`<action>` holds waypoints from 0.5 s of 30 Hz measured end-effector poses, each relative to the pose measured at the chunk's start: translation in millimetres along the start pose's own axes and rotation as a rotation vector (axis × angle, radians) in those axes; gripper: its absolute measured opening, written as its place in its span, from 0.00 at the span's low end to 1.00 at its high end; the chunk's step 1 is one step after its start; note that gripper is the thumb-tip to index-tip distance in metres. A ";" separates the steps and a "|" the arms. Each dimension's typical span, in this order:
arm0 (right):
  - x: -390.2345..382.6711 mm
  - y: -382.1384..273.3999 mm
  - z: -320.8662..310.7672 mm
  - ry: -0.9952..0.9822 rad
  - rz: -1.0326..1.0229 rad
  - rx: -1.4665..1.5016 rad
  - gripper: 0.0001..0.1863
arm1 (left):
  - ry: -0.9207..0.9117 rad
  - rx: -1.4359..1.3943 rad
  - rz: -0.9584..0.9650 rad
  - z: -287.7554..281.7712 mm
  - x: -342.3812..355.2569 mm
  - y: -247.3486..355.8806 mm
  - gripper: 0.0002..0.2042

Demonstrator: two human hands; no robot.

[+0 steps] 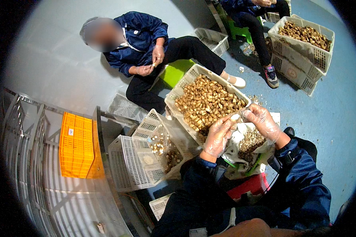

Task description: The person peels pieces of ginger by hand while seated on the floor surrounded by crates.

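Observation:
My left hand [218, 137], in a clear plastic glove, pinches a small white peeled piece [235, 117] at its fingertips. My right hand [263, 121], gloved the same way, is closed close beside that piece; whatever its fingers hold is too small to make out. Just beyond both hands stands a white plastic crate [182, 115] filled with brown-gold, bulb-like pieces [209, 102]. Below my hands, a white bag [235, 139] lies spread open with small brown and pale scraps [251, 143] in it.
At the left, a white crate [146, 138] holds some white pieces and dark scraps. A yellow crate [76, 144] stands by metal rails [39, 158]. One co-worker [140, 43] sits across from me, another at the top. Stacked crates [300, 59] stand far right. Scraps dot the blue floor [304, 114].

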State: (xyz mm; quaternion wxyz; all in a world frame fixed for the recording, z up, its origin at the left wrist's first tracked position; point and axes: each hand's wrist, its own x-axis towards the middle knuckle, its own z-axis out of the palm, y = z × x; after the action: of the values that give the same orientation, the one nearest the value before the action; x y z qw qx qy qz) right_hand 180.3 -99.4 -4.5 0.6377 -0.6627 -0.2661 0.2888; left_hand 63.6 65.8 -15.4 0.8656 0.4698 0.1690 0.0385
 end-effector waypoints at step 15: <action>1.5 15.8 0.9 0.032 -0.042 0.060 0.11 | -0.003 -0.168 -0.112 2.2 5.8 -2.2 0.18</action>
State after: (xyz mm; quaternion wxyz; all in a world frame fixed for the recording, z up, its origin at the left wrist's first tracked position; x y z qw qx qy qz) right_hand 180.4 -98.4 -20.3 0.6674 -0.6421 -0.2608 0.2726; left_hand 69.6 64.2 -17.7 0.9030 0.3853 0.1901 0.0034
